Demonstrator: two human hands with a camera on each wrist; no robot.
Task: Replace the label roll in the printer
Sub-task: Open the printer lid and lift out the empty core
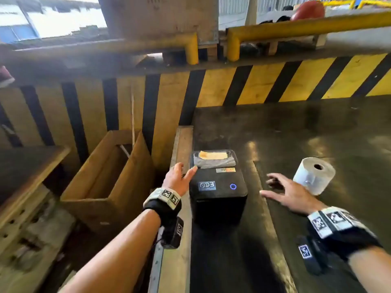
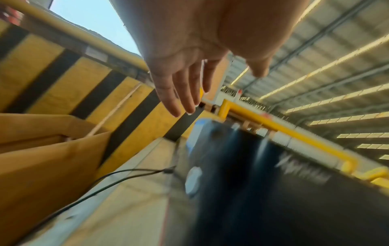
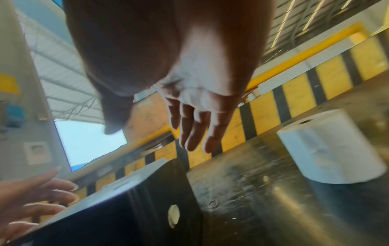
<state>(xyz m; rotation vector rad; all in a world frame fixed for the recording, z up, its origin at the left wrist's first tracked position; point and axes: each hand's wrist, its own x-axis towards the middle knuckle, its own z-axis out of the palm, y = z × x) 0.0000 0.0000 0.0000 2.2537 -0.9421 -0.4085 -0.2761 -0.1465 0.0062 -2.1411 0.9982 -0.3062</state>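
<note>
A small black label printer [image 1: 218,193] stands near the left edge of a dark metal table [image 1: 296,132], its blue ring light on and its lid down, with paper lying on the rear top. A white label roll [image 1: 315,175] stands on end to the printer's right, also in the right wrist view as the roll [image 3: 330,148]. My left hand [image 1: 179,178] hovers at the printer's upper left corner, fingers straight and empty; the left wrist view shows the hand [image 2: 189,93] above the printer [image 2: 242,166]. My right hand [image 1: 283,191] is spread above the table between printer and roll, holding nothing.
An open cardboard box [image 1: 110,170] sits left of the table, below its edge. A yellow-and-black striped wall [image 1: 254,85] backs the table, with yellow rails [image 1: 296,28] above. A thin black cable [image 2: 105,183] runs to the printer's left side. A wooden shelf [image 1: 31,161] stands at far left.
</note>
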